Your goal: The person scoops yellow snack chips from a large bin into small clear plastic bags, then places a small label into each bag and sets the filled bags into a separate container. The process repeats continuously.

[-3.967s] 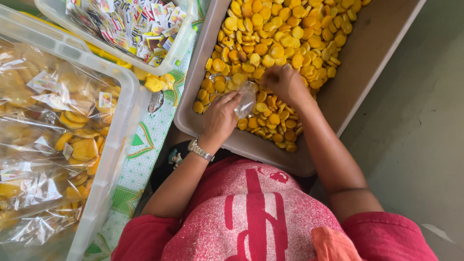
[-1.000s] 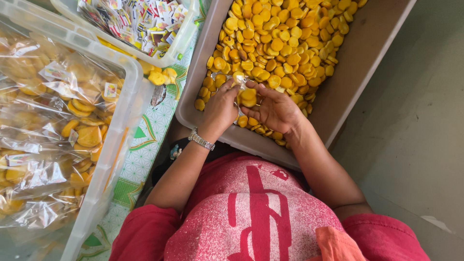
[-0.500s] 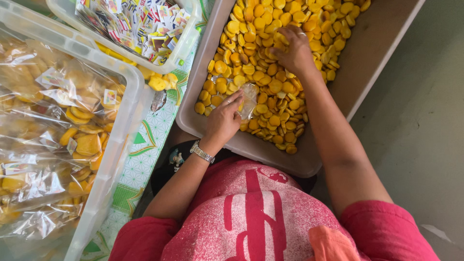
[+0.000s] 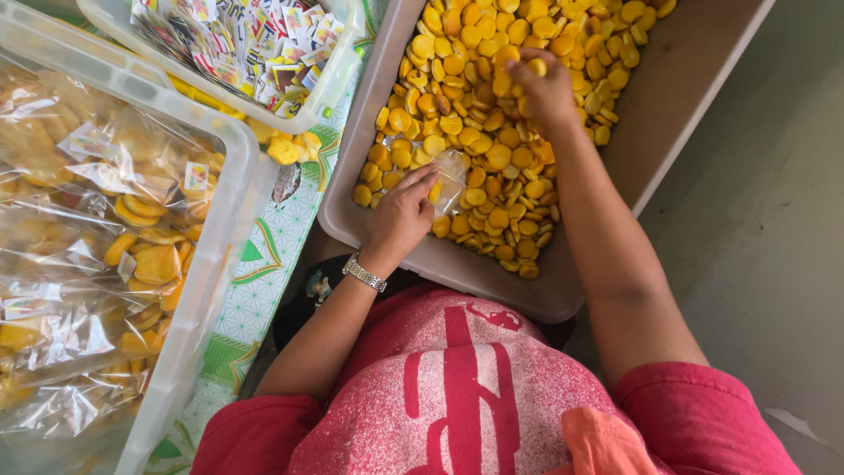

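Left hand (image 4: pixel 403 215) pinching clear bag (image 4: pixel 453 176) open-mouthed at near edge of tray (image 4: pixel 694 97); right hand (image 4: pixel 541 88) farther in, closed on yellow biscuits (image 4: pixel 466 84), within easy reach.

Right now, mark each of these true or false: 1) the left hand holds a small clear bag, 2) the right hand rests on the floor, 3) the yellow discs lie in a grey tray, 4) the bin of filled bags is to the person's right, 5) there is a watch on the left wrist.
1) True: the left hand holds a small clear bag at the tray's near side.
2) False: the right hand is over the yellow discs, some gripped in its fingers.
3) True: they fill the grey tray.
4) False: the clear bin of filled bags is to the left.
5) True: a metal watch sits there.
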